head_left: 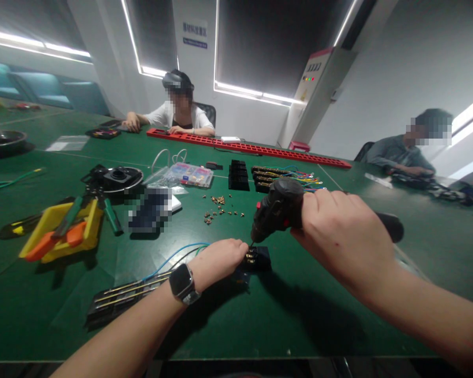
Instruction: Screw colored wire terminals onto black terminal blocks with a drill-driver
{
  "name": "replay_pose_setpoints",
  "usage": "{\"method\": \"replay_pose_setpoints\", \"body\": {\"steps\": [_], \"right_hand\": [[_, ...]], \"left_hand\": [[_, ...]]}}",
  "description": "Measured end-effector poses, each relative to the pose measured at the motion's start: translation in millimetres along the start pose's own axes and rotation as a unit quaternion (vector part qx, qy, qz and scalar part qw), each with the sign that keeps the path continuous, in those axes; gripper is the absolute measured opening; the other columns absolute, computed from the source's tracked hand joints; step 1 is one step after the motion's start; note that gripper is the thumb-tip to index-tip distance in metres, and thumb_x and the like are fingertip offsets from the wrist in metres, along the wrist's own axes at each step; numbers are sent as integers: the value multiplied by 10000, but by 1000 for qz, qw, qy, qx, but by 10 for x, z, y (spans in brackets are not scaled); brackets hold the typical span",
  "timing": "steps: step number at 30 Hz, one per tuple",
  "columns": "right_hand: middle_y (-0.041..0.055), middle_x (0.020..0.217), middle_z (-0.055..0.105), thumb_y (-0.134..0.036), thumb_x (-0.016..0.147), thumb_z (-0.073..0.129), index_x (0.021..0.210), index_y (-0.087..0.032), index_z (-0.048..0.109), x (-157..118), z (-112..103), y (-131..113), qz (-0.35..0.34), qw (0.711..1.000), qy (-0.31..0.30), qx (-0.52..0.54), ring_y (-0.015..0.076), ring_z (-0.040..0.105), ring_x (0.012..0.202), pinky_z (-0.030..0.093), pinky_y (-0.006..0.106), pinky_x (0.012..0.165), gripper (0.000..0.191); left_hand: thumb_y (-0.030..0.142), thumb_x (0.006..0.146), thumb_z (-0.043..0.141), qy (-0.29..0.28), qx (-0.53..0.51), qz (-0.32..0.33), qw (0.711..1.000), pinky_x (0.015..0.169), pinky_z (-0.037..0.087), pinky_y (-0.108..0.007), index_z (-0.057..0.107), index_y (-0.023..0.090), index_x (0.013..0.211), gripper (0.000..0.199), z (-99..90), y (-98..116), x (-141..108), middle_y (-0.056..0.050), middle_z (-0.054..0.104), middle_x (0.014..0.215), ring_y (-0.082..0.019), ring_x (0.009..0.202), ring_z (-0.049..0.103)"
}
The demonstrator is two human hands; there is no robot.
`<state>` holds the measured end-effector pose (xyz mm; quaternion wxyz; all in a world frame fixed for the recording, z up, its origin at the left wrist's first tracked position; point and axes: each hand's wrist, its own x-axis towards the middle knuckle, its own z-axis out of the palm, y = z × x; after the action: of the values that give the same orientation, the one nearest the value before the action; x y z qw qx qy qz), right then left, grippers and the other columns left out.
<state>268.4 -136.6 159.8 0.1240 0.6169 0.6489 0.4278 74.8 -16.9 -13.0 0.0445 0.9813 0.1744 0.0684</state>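
Right hand (345, 231) wrapped round the drill (280, 202), bit down at the block (264, 258). Left hand (220, 258) bunched at the block's left end, can't tell if it's pinching anything. Screws (218, 200) scattered past the block.

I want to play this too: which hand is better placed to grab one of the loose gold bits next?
Probably the left hand. It's at the black block, nearer the gold bits, though I can't tell whether it's holding anything. The right hand is wrapped around the drill.
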Motion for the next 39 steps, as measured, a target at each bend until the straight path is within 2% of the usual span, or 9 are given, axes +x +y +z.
{"method": "replay_pose_setpoints", "body": {"steps": [18,39], "right_hand": [[111,832,593,-244,987,546,937,-185,548,35,-36,-4,-9,1000,-3,-5,322,568,767,281,400,678,77],[123,826,619,-234,964,560,935,-172,575,15,-59,-23,-5,1000,5,0,321,558,762,280,395,669,70]], "left_hand": [[93,1037,513,15,-17,3,1000,698,507,-324,610,160,1015,120,32,-8,16,-70,705,933,-208,785,670],[130,1061,510,19,-8,11,1000,695,519,-322,617,156,999,126,33,-24,19,-68,697,914,-201,770,670]]}}
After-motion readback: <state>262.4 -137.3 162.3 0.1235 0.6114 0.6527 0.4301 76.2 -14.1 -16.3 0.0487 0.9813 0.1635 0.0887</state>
